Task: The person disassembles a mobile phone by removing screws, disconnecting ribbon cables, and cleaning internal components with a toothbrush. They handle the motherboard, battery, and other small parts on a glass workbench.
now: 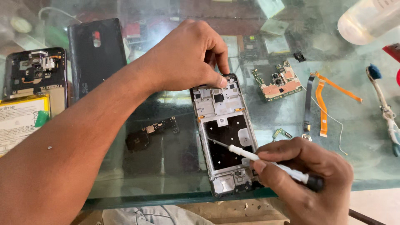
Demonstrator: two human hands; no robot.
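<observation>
An opened phone frame with a silver metal middle and a black patch [225, 137] lies flat on the green-tinted glass desk [166, 175], its bottom end near the front edge. The left hand [187, 56] reaches across from the left and presses down on the top end of the frame with thumb and fingertips, fingers curled. The right hand [306, 177] is closed around a thin screwdriver with a white shaft and black grip [266, 160]. The metal tip points up and left and sits over the black patch of the frame; I cannot tell if it touches.

To the right of the frame lies a small green and pink circuit board [278, 81]. Further right are two orange flat ribbon cables [323, 104] and a dark strip cable [308, 104]. A toothbrush with blue bristles and a white handle [385, 108] lies at the far right. To the left of the frame is a small black circuit piece [152, 131]. A black plastic back cover [96, 54] lies at the upper left, next to another opened phone with a white and yellow battery [25, 104]. A clear plastic bottle [366, 18] lies at the top right corner.
</observation>
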